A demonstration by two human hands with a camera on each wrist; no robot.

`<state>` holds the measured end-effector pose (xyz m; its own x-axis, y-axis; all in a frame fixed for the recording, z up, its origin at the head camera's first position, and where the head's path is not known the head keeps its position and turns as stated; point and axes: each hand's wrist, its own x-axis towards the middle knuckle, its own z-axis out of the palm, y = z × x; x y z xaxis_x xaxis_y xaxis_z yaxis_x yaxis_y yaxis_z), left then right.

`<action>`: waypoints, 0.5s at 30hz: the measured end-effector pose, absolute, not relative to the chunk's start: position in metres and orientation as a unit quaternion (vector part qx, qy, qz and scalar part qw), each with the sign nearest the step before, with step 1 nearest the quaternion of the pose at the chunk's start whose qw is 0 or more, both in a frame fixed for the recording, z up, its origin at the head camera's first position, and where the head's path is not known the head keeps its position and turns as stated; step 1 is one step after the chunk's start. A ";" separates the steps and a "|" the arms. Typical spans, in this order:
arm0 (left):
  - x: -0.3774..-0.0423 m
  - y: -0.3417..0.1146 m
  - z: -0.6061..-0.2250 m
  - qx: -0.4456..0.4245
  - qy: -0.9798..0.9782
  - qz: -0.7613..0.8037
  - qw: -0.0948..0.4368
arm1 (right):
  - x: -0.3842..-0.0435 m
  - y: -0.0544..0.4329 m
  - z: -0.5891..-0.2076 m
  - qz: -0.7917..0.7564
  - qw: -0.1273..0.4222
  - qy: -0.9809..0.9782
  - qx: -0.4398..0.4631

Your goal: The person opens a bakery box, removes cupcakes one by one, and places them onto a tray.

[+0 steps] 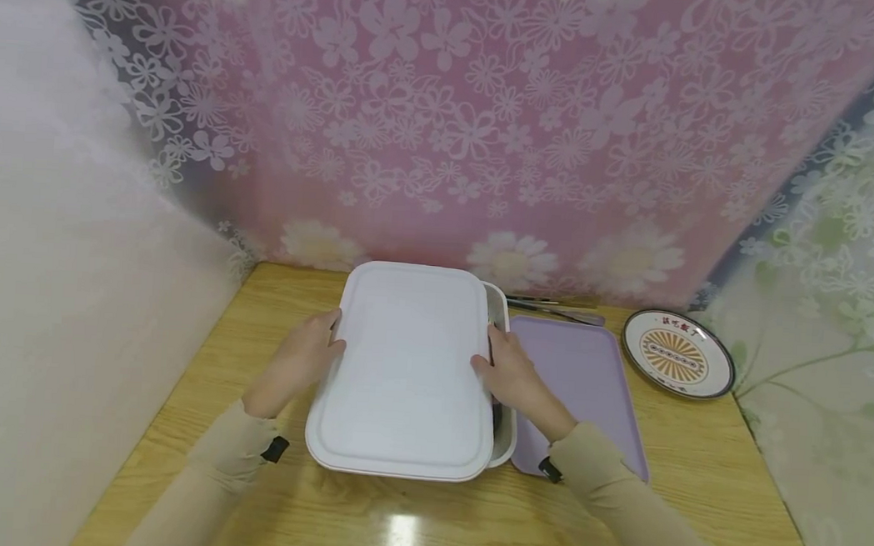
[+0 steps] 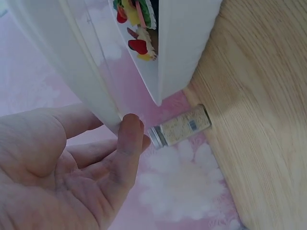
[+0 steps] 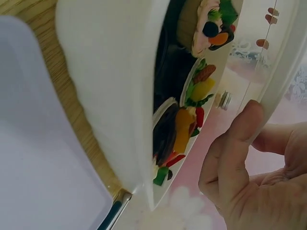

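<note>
A white rectangular lid [image 1: 408, 371] with rounded corners is held above a white tub [image 1: 505, 444], shifted left so the tub's right side shows. At the lid's left edge my left hand [image 1: 296, 360] pinches it between thumb and fingers. My right hand [image 1: 513, 374] pinches the opposite edge the same way. Both wrist views show a gap between the lid [image 3: 283, 62] and the tub [image 3: 110, 91]. Through the gap appear colourful food-like pieces [image 3: 182, 129] and dark round shapes. The lid hides most of the contents from the head view.
A lilac tray [image 1: 581, 374] lies right of the tub. Thin long-handled utensils [image 1: 555, 309] lie behind it. A patterned plate [image 1: 678, 355] sits at the far right. A small silver-capped jar [image 2: 184, 125] stands near the tub. Floral cloth [image 1: 445, 140] covers the back.
</note>
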<state>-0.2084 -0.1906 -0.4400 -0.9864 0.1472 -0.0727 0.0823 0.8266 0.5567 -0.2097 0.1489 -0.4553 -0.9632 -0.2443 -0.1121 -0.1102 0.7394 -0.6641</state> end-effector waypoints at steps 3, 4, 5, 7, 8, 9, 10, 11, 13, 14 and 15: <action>-0.204 -0.198 -0.440 0.065 0.958 0.275 0.055 | -0.207 0.142 -0.454 -0.359 0.108 0.921 -0.107; -0.202 -0.201 -0.439 0.068 0.959 0.271 0.055 | -0.207 0.139 -0.453 -0.363 0.113 0.918 -0.111; -0.200 -0.204 -0.439 0.068 0.959 0.268 0.056 | -0.206 0.137 -0.453 -0.367 0.117 0.916 -0.115; -0.198 -0.209 -0.437 0.072 0.962 0.259 0.052 | -0.204 0.131 -0.450 -0.373 0.117 0.912 -0.128; -0.197 -0.212 -0.436 0.072 0.962 0.257 0.052 | -0.203 0.128 -0.449 -0.373 0.116 0.911 -0.130; -0.196 -0.215 -0.435 0.070 0.962 0.257 0.053 | -0.202 0.125 -0.447 -0.371 0.110 0.912 -0.135; -0.195 -0.218 -0.435 0.067 0.963 0.257 0.053 | -0.201 0.122 -0.446 -0.366 0.104 0.914 -0.139; -0.194 -0.220 -0.433 0.067 0.963 0.256 0.051 | -0.200 0.119 -0.444 -0.364 0.102 0.915 -0.139; -0.192 -0.227 -0.432 0.067 0.963 0.258 0.047 | -0.199 0.111 -0.442 -0.363 0.102 0.916 -0.137; -0.191 -0.230 -0.431 0.068 0.963 0.257 0.044 | -0.199 0.108 -0.441 -0.361 0.102 0.917 -0.138; -0.191 -0.233 -0.430 0.070 0.963 0.258 0.042 | -0.199 0.104 -0.441 -0.356 0.097 0.919 -0.141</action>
